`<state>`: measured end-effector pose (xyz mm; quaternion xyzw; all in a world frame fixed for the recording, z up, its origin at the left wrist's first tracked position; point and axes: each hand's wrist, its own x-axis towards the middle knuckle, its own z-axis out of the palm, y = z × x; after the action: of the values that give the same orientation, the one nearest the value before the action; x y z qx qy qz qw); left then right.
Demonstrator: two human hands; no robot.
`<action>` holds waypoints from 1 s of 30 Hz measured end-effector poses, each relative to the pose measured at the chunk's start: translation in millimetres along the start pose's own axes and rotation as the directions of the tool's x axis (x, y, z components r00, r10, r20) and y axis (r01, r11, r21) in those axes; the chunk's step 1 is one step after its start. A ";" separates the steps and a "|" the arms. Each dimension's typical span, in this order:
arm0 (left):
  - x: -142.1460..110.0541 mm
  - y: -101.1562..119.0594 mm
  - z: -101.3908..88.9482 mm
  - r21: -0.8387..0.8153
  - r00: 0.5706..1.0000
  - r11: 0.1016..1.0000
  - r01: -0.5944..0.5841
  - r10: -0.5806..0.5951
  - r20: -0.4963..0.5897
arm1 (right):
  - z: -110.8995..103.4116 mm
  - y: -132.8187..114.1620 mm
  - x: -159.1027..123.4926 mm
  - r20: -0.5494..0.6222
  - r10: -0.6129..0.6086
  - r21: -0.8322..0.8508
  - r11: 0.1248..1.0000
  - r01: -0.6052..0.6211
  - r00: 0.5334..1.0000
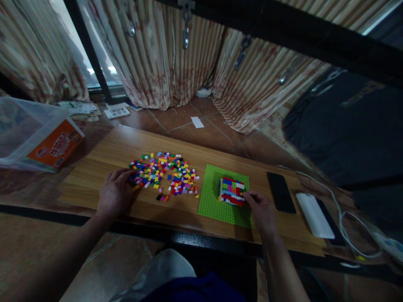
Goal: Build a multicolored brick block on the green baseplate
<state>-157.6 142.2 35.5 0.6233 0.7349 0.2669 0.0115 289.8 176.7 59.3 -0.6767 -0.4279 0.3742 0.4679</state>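
Multicoloured bricks (181, 184) meet the half-curled left hand (115, 191), while the right hand (262, 209) pinches at a block (231, 191), both holds unclear.

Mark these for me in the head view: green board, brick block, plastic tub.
Green board (209, 196): head view, on bare studs beside the block.
Brick block (231, 188): head view, on its multicoloured top.
Plastic tub (56, 145): head view, on its orange label.

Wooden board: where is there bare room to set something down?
The wooden board is bare between its far-left corner and the left hand, and along the near edge between that hand and the green baseplate. Crowded: the loose bricks, and rightward, where the right hand, dark slab and white device sit close.
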 end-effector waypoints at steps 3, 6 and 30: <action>-0.3 -0.5 0.2 -0.008 1.000 1.000 0.001 -0.001 0.002 | -0.8 -1.3 0.8 0.010 0.023 -0.005 1.000 -0.023 1.000; -0.6 -0.3 -0.3 -0.011 1.000 1.000 0.006 -0.006 0.016 | -1.5 -1.2 2.9 0.023 0.065 0.008 0.998 -0.065 0.998; -3.0 4.8 2.9 -0.040 1.000 0.999 0.010 -0.010 0.002 | 106.7 -48.2 -31.4 0.348 -0.429 -0.340 0.771 0.539 0.834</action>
<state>-151.5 140.9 34.0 0.6195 0.7325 0.2810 0.0259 170.8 190.4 78.5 -0.5745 -0.7149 0.2202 0.3322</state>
